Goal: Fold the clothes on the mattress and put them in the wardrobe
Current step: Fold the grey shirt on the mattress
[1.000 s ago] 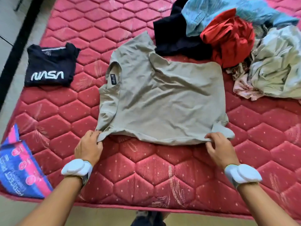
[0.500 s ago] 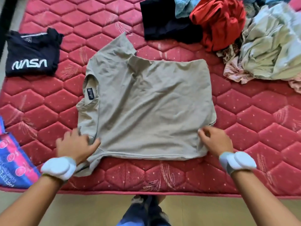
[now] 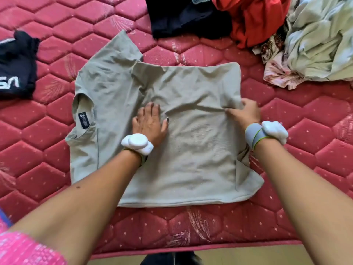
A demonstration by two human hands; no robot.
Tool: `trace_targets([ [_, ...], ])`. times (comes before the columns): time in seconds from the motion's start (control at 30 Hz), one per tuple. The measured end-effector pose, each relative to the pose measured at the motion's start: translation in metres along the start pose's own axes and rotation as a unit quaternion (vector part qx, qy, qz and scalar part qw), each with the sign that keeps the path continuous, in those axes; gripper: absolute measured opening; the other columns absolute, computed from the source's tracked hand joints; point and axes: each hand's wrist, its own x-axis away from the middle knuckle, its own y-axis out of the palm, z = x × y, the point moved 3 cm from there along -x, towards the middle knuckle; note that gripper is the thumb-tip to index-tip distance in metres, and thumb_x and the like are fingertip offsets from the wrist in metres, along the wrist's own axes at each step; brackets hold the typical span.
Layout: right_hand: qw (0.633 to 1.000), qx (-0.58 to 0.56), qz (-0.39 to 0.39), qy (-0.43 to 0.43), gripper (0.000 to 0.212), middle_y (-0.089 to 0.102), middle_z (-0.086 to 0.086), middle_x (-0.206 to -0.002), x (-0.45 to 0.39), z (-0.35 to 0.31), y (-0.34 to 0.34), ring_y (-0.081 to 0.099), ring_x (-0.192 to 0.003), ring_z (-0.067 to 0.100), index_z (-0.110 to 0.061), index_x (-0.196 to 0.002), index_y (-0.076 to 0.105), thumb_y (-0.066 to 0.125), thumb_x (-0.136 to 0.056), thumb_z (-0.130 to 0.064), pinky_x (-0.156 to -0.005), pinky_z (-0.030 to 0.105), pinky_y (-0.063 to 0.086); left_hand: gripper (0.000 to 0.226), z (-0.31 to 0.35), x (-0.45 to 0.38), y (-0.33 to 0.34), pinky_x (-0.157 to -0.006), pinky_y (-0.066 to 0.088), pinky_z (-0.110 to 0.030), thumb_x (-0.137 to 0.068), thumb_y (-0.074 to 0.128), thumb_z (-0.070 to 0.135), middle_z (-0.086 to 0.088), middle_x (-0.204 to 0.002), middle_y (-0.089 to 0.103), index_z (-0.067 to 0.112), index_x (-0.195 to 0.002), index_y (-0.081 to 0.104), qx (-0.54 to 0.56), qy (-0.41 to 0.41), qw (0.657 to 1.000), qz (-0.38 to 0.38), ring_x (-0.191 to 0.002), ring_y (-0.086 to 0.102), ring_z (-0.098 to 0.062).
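A grey-green T-shirt [image 3: 191,150] lies spread on the red quilted mattress [image 3: 47,159], neck and label to the left. My left hand [image 3: 149,123] presses flat on the middle of the shirt with fingers apart. At the shirt's right edge my right hand [image 3: 246,111] pinches the fabric, which bunches up under its fingers. A folded black NASA shirt [image 3: 17,67] rests at the far left. Unfolded clothes are piled at the back right: a black garment [image 3: 177,18], a red one [image 3: 256,18], a pale green one [image 3: 321,41] and a floral piece [image 3: 277,67].
The mattress's near edge [image 3: 191,249] runs along the bottom, with floor beyond it. A pink patterned cloth [image 3: 24,249] shows at the bottom left corner. Bare mattress lies to the right of the shirt.
Both hands have left the shirt's near hem. The left hand now lies flat on the middle, and the right hand has moved up to grip the right edge. The view has come closer.
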Motion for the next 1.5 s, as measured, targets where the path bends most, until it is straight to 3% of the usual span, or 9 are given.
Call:
trace_targets([
  [0.23,0.931,0.093,0.326,0.137,0.051,0.04,0.016,-0.132,0.038,0.01,-0.021,0.039,-0.122,0.037,-0.019,-0.122,0.044,0.049,-0.07,-0.017,-0.098,0.049,0.027,0.054,-0.011,-0.055,-0.023,-0.096,0.037,-0.05,-0.091,0.052,0.039,-0.01,-0.145,0.034,0.014,-0.137,0.04,0.002,0.055,0.998,0.04,-0.126,0.033,-0.034],
  [0.43,0.934,0.256,0.055,-0.243,0.087,0.016,0.009,-0.155,-0.021,-0.064,0.026,0.016,-0.142,0.032,-0.026,-0.146,0.022,0.066,-0.071,-0.034,-0.11,0.049,0.019,0.089,0.028,-0.124,-0.033,-0.111,0.017,-0.046,-0.084,0.059,0.056,-0.001,-0.156,0.02,0.021,-0.151,0.014,-0.057,0.196,0.978,-0.03,-0.143,0.016,-0.027],
  [0.53,0.906,0.329,-0.108,-0.244,0.099,0.026,0.004,-0.15,-0.047,-0.087,0.043,0.021,-0.139,0.03,-0.029,-0.148,0.019,0.075,-0.069,-0.05,-0.108,0.052,0.021,0.096,0.043,-0.146,-0.031,-0.104,0.023,-0.05,-0.072,0.065,0.067,-0.008,-0.141,0.037,0.021,-0.145,0.024,-0.099,0.216,0.969,-0.074,-0.13,0.033,-0.03],
  [0.63,0.886,0.366,-0.179,-0.222,0.065,0.055,0.003,-0.12,-0.065,-0.093,0.024,0.05,-0.111,0.023,-0.025,-0.118,0.051,0.079,-0.066,-0.051,-0.078,0.012,0.031,0.074,0.045,-0.158,-0.036,-0.096,0.027,-0.049,-0.063,0.066,0.074,-0.005,-0.105,0.064,0.021,-0.11,0.046,-0.125,0.226,0.961,-0.096,-0.103,0.057,-0.029],
  [0.77,0.816,0.517,-0.206,-0.156,0.044,0.06,0.009,-0.078,-0.086,-0.08,-0.022,0.058,-0.077,0.025,-0.014,-0.084,0.064,0.08,-0.066,-0.051,-0.06,0.028,0.04,0.057,0.026,-0.168,-0.058,-0.083,0.044,-0.038,-0.062,0.067,0.075,-0.001,-0.085,0.063,0.026,-0.088,0.056,-0.219,0.229,0.93,-0.188,-0.079,0.058,-0.026],
  [1.03,0.883,0.372,0.213,-0.191,0.04,0.05,0.021,-0.121,-0.103,-0.066,-0.051,0.046,-0.113,0.039,-0.017,-0.119,0.051,0.051,-0.08,-0.008,-0.1,0.054,0.026,0.027,-0.029,-0.183,-0.097,-0.094,0.03,-0.053,-0.084,0.059,0.022,-0.022,-0.116,0.053,0.011,-0.109,0.058,-0.178,0.059,0.975,0.118,-0.111,0.048,-0.039],
  [1.2,0.938,0.285,0.183,-0.07,0.06,0.024,0.022,-0.149,-0.06,-0.042,-0.012,0.025,-0.135,0.04,-0.023,-0.141,0.031,0.05,-0.086,-0.037,-0.104,0.053,0.022,0.045,0.037,-0.114,-0.036,-0.097,0.028,-0.051,-0.081,0.056,0.029,-0.02,-0.129,0.048,0.018,-0.123,0.047,-0.054,0.134,0.982,0.121,-0.12,0.043,-0.039],
  [1.37,0.909,0.346,0.069,-0.223,0.06,0.013,0.008,-0.159,-0.014,0.024,0.031,0.015,-0.144,0.032,-0.038,-0.147,0.027,0.027,-0.091,-0.06,-0.11,0.053,0.011,0.059,0.094,-0.048,0.031,-0.103,0.032,-0.062,-0.088,0.038,0.051,-0.008,-0.146,0.045,0.019,-0.136,0.052,-0.052,0.246,0.967,0.03,-0.134,0.041,-0.032],
  [1.5,0.948,0.266,0.175,0.005,0.067,0.006,0.012,-0.159,-0.015,0.045,0.018,0.006,-0.146,0.034,-0.031,-0.151,0.016,0.026,-0.091,-0.059,-0.111,0.06,0.009,0.063,0.059,-0.055,0.028,-0.112,0.018,-0.047,-0.093,0.034,0.049,-0.01,-0.153,0.033,0.012,-0.144,0.038,-0.044,0.251,0.965,0.056,-0.141,0.031,-0.028],
])
